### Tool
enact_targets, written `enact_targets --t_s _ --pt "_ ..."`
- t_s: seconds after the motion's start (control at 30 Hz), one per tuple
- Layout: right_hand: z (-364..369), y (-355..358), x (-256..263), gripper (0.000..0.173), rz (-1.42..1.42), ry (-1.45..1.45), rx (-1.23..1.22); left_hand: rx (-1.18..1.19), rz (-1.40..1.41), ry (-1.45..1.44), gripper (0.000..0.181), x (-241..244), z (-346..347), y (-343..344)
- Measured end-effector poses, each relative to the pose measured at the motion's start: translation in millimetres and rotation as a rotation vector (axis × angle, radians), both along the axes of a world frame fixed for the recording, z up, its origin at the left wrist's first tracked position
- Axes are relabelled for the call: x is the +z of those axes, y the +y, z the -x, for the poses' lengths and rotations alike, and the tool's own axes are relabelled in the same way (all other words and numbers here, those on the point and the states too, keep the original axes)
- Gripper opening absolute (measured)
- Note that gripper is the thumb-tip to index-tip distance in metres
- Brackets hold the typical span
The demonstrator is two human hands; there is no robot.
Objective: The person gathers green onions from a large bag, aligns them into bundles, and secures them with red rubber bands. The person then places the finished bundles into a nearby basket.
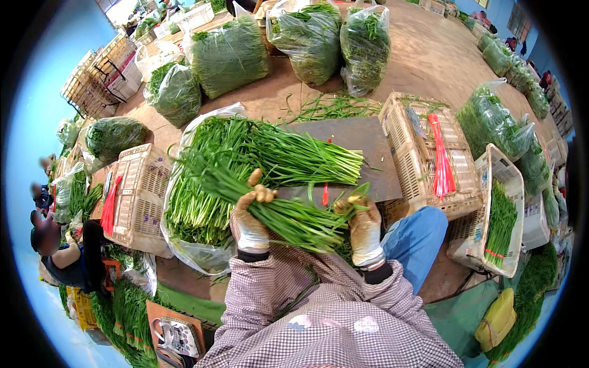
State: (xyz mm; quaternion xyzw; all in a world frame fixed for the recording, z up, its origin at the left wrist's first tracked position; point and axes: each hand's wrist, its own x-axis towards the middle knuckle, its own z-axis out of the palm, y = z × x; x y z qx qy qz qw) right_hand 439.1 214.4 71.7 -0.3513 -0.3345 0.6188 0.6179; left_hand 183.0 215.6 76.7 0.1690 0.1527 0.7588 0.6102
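Note:
Just above my lap, my gloved left hand [252, 218] grips a loose bunch of garlic chives [294, 225] around its middle. The white-stemmed side points right. My gloved right hand [365, 221] is at the stem end, its fingers closed on a few loose chive blades [361, 193]. Both gloves are stained brown. Beyond my hands, another chive bundle [317, 156] lies on a dark board [375, 140], stems to the right. A red tie [325, 194] passes beneath that bundle. Left of it, a large chive heap [202, 202] rests on a clear plastic sheet [172, 239].
Upturned plastic crates stand left [147, 193] and right [405, 152], with red tie strips [441, 161] on top. A tilted crate [517, 179] holds tied chives [500, 221]. Filled plastic bags [230, 55] line the floor ahead. Another person [64, 257] sits at left. A scale [179, 338] sits behind-left.

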Motion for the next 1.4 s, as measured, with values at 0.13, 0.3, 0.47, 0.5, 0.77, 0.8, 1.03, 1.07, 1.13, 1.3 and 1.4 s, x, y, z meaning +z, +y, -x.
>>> enact_targets --t_s 0.13,0.3,0.47,0.5,0.77,0.8,1.03,1.07,1.13,1.3,1.4 --pt "-42 -12 -10 0.018 0.137 0.045 0.089 0.023 -0.173 -0.240 0.054 2 24 -22" --pt "-78 -19 -63 0.037 0.149 -0.797 0.428 0.016 -0.303 -0.152 0.056 -4 42 -35" --pt "-19 -10 -41 0.052 -0.230 -0.546 0.541 -0.140 -0.467 -0.156 0.055 0 22 -33" --pt "-3 -8 -44 0.048 -0.326 -0.640 0.516 -0.154 -0.444 -0.109 0.055 1 18 -34" --pt "3 -17 -16 0.025 0.434 0.291 0.192 -0.053 -0.202 0.153 0.059 13 28 -56" --pt "-9 -18 -29 0.024 0.367 0.376 0.237 -0.055 -0.243 0.087 0.058 5 37 -58" --pt "-32 -36 -35 0.029 -0.069 -0.501 0.327 -0.060 -0.483 -0.081 0.050 -12 51 -58" --pt "-24 -43 -25 0.043 -0.132 -0.544 0.344 -0.064 -0.494 -0.093 0.051 -12 48 -56" --pt "-2 -41 4 0.040 -0.471 -0.820 0.305 -0.084 -0.521 -0.110 0.051 -12 45 -54" --pt "10 -40 -10 0.016 -0.550 -1.018 0.214 -0.090 -0.579 -0.160 0.049 -7 40 -50" --pt "-16 -37 -27 0.016 -0.285 -0.946 0.152 0.027 -0.639 -0.209 0.048 -2 51 -57"
